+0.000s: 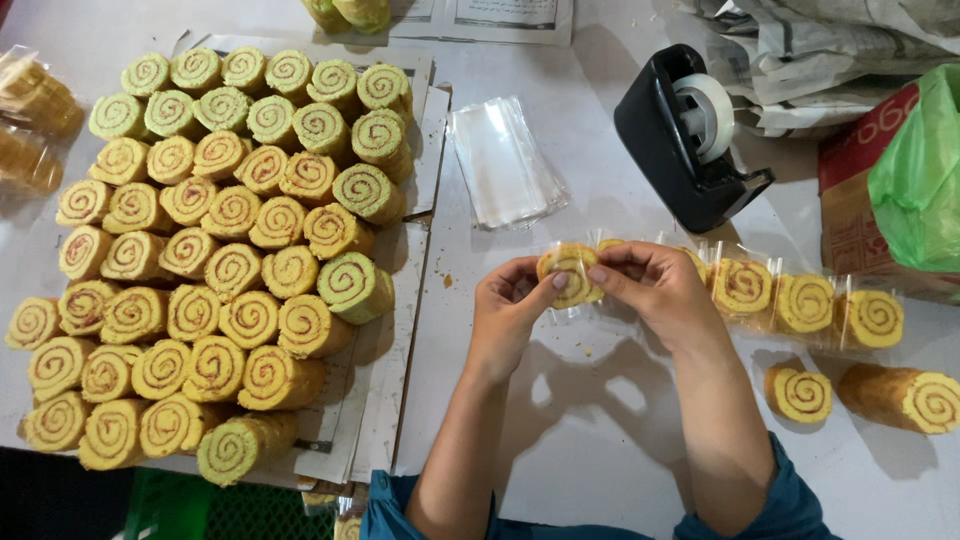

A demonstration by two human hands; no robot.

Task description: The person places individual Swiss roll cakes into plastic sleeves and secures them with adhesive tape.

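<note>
Near the middle of the frame, the left hand (pixel 508 305) and right hand (pixel 655 285) pinch one roll slice (pixel 568 275) in its clear wrapper, fingers closed around its edges, held above the table (pixel 560 420) to keep the wrap taut. Wrapped slices (pixel 805 303) line up at right.

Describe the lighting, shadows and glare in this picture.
Head view: bright overhead light; both hands, left hand and right hand, cast soft shadows on the white table; glare on the clear bags; the frame's corners look dimmer and softer.
</note>
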